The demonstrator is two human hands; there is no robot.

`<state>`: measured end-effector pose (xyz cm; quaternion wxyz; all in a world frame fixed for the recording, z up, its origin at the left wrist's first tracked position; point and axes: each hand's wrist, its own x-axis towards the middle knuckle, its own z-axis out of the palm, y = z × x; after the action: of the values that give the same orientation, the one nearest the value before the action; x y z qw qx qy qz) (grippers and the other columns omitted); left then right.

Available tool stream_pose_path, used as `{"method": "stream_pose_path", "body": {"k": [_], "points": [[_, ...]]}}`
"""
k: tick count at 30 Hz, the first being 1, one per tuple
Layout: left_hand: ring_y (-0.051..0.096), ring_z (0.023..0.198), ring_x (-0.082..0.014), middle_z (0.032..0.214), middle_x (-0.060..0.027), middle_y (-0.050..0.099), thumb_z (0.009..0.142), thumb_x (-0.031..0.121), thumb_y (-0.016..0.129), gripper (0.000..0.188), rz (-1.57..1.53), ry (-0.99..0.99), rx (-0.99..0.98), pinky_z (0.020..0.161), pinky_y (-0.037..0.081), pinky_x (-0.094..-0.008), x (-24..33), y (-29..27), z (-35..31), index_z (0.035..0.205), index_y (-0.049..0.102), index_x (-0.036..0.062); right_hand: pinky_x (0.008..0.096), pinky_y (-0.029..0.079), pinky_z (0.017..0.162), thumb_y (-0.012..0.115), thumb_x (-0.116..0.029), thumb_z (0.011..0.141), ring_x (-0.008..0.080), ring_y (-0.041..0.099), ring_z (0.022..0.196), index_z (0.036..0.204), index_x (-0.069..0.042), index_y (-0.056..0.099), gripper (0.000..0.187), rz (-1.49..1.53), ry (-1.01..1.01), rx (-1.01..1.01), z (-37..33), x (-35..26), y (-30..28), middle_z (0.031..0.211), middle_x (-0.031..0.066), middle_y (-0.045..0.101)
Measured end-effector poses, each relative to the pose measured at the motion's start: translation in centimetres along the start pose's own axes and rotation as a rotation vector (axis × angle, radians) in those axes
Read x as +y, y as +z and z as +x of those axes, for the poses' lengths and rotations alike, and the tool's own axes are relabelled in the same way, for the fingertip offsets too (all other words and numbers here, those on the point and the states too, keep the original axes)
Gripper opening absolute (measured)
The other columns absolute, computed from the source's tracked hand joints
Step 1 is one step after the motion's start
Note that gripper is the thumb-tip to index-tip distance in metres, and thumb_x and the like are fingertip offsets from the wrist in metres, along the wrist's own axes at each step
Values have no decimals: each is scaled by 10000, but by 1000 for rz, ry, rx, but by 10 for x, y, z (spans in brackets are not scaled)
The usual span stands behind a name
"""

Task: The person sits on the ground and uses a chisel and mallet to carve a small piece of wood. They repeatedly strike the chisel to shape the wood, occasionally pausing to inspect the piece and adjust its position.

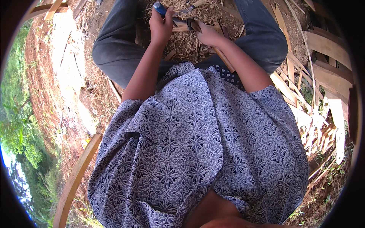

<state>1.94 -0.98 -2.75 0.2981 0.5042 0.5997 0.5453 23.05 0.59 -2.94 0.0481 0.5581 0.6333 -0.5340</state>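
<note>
My left hand [161, 27] is closed around the blue handle [159, 8] of what looks like a chisel. Its dark shaft slants right toward a pale piece of wood [180, 28]. My right hand [210, 35] grips a hammer close up to its dark metal head [190, 24]. The hammer's brown wooden handle [224, 59] runs back beneath my right forearm. The hammer head is beside the chisel shaft, over the pale wood; whether they touch I cannot tell. The tip of the chisel is hidden.
Wood shavings [182, 47] litter the ground between my bent legs. Another tool [188, 8] lies among them at the far side. Cut boards [327, 47] and split strips are heaped on the right. A curved wooden beam [78, 178] stands at the lower left.
</note>
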Motion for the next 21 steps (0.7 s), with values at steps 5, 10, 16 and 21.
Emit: {"method": "stream_pose_path", "body": {"k": [5,10,16,21], "points": [[717,870,-133,911,-92,751,1016,174,688,198,83,19,-3,766,546,-289,1,2,-1,1078,591,13,345,492,445,527,-252,1027,192,571,469,1638,-207,235,679,11,6,29,-3,-1,0,912,144,689],[666,775,-116,849,-77,723,995,191,715,212,126,1,7,696,523,-305,8,4,-4,1029,591,23,339,494,456,517,-282,1031,187,575,483,1633,-187,257,663,10,17,3,-7,-6,-5,983,139,702],[557,635,-177,751,-89,626,964,178,742,242,171,83,-10,625,486,-360,10,15,-7,954,552,27,291,465,465,507,-355,1082,98,474,498,1625,-159,313,610,202,-189,238,-46,-49,-47,771,13,547],[655,763,-198,836,-125,685,975,172,718,214,162,21,1,708,519,-363,16,5,-14,1026,595,4,224,428,558,467,-187,1095,79,500,639,1621,-69,243,583,636,-753,378,-151,-179,-98,818,12,509]]}}
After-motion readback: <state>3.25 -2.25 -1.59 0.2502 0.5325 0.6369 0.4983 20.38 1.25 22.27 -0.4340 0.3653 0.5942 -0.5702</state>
